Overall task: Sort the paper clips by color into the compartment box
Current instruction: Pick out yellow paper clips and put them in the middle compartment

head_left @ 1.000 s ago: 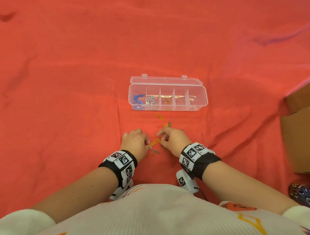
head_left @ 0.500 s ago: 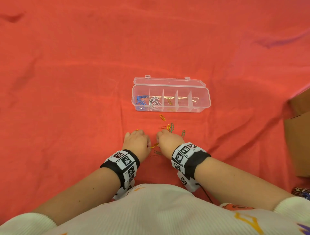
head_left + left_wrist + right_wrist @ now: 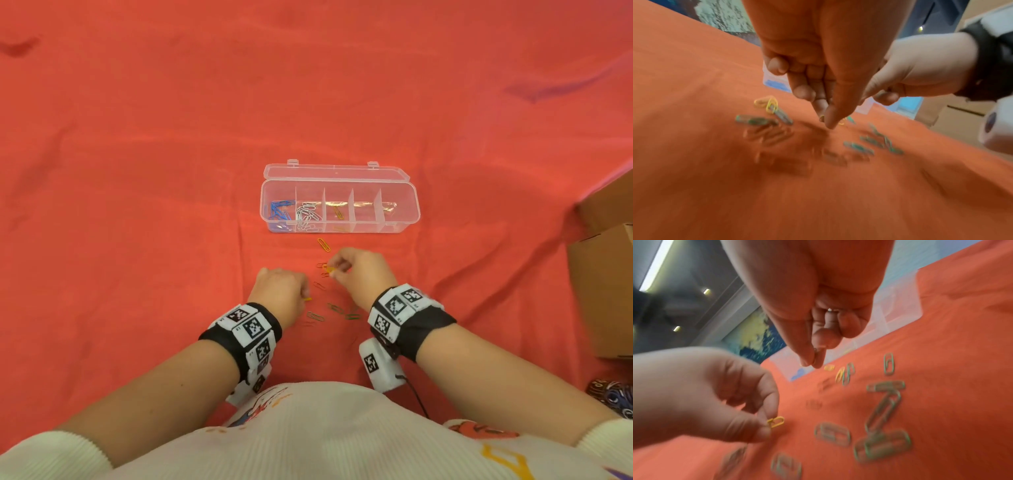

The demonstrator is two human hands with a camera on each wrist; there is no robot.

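Note:
The clear compartment box [image 3: 397, 224] lies open on the red cloth; its left cells hold blue clips [image 3: 279, 210], white clips [image 3: 308, 214] and a yellow clip [image 3: 338, 212]. My left hand [image 3: 306, 296] pinches a yellow clip [image 3: 775, 421] just above the cloth. My right hand [image 3: 334, 269], a little farther forward, pinches another yellow clip [image 3: 329, 269] between thumb and forefinger. Loose green clips [image 3: 337, 309], red clips [image 3: 320, 285] and one yellow clip [image 3: 323, 244] lie between the hands and the box. The wrist views are blurred.
A cardboard box [image 3: 606, 274] stands at the right edge of the cloth, with a dark patterned object [image 3: 613, 394] near it at the lower right. The red cloth [image 3: 137, 171] spreads wide to the left and beyond the box.
The hands were together on joined yellow clips; now they are apart, each holding one. The right hand has moved forward toward the box.

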